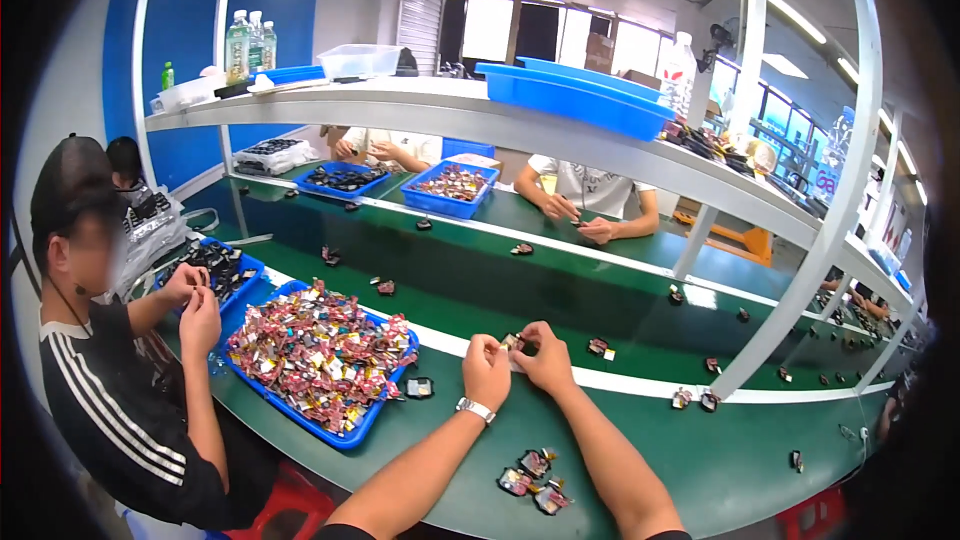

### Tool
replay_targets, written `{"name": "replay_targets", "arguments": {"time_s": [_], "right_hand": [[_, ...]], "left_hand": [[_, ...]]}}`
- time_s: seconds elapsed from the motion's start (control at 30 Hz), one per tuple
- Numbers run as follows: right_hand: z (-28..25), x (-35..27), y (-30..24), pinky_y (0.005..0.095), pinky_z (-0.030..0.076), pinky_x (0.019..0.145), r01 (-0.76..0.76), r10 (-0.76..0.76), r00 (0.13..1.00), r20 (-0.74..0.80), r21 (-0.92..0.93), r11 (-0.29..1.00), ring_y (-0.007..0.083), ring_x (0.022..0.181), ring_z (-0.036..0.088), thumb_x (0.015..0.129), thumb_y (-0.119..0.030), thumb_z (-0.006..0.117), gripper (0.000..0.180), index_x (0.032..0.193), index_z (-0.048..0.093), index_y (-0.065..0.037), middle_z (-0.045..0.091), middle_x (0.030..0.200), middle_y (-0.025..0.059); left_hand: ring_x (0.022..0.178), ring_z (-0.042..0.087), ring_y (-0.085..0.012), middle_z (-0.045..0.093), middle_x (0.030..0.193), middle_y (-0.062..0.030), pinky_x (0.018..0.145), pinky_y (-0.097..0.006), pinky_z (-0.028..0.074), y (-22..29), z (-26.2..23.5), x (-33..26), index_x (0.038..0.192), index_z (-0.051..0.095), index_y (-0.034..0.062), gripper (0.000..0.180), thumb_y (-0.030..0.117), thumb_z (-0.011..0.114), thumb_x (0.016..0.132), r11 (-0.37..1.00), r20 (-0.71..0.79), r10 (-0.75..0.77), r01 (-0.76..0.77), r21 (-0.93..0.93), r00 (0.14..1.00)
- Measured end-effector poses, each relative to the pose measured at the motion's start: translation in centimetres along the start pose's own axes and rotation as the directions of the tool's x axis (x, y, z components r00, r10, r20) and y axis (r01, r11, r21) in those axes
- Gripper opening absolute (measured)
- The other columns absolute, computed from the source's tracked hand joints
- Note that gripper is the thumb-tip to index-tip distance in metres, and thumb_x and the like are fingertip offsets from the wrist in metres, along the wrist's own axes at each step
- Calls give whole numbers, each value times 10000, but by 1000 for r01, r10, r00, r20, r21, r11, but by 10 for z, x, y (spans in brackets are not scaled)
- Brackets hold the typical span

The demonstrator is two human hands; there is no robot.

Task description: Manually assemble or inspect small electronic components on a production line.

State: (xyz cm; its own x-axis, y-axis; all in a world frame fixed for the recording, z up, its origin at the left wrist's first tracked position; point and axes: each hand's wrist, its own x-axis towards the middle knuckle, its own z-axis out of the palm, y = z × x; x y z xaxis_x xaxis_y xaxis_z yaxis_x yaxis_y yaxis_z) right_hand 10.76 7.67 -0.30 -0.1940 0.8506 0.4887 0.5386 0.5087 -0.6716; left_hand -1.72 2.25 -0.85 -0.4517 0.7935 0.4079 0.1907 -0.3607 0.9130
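I hold a small electronic module [510,341] pinched between my left hand [486,372] and right hand [547,360], about equally near both, right of the blue tray [345,442], its long axis indeterminable.

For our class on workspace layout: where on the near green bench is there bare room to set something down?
Widest: right of the right forearm, bounded by the white strip and the lone dark part. Smaller: between the heaped blue tray and left forearm. Crowded: that tray, and three small parts between the forearms.
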Motion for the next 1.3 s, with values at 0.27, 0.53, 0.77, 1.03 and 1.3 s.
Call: {"name": "replay_targets", "arguments": {"time_s": [0.27,0.53,0.77,1.03,1.3], "right_hand": [[-97,-90,-52,390,432,1025,183,-178,969,170,-13,983,303,1196,541,795,-91,728,669,1393,428,-86,561,1299,136],[-100,-96,-34,357,522,849,200,-203,978,-57,-57,978,292,1033,612,797,-36,695,538,1309,543,-105,625,1149,120],[-89,-98,-49,349,546,709,97,-147,972,-181,-257,961,230,878,627,763,-162,745,244,992,676,-111,607,979,44],[-90,-94,-36,342,538,687,237,-295,951,-96,-388,891,212,858,613,753,-111,703,168,917,671,-100,612,925,20],[-91,-91,-30,339,523,670,281,-334,942,-44,-444,851,221,805,589,746,-118,724,123,846,654,-110,594,892,18]], "left_hand": [[692,574,-80,669,876,-46,624,-194,458,2,-10,3,1094,659,13,314,268,509,990,921,821,-282,379,88,496],[933,631,-147,619,1142,-64,800,-287,551,23,-3,-11,1392,458,13,413,130,499,998,796,899,-201,599,-81,388],[1127,600,-215,576,1226,-114,965,-384,539,25,-3,-18,1346,465,-19,395,97,535,975,723,888,-229,680,-119,399],[1063,636,-205,594,1200,-129,908,-340,571,25,4,-22,1282,502,-23,314,77,494,985,742,865,-265,663,-99,427],[1032,642,-216,601,1135,-125,904,-367,573,30,3,-24,1243,507,-21,289,51,506,963,732,827,-294,669,-128,480]]}}
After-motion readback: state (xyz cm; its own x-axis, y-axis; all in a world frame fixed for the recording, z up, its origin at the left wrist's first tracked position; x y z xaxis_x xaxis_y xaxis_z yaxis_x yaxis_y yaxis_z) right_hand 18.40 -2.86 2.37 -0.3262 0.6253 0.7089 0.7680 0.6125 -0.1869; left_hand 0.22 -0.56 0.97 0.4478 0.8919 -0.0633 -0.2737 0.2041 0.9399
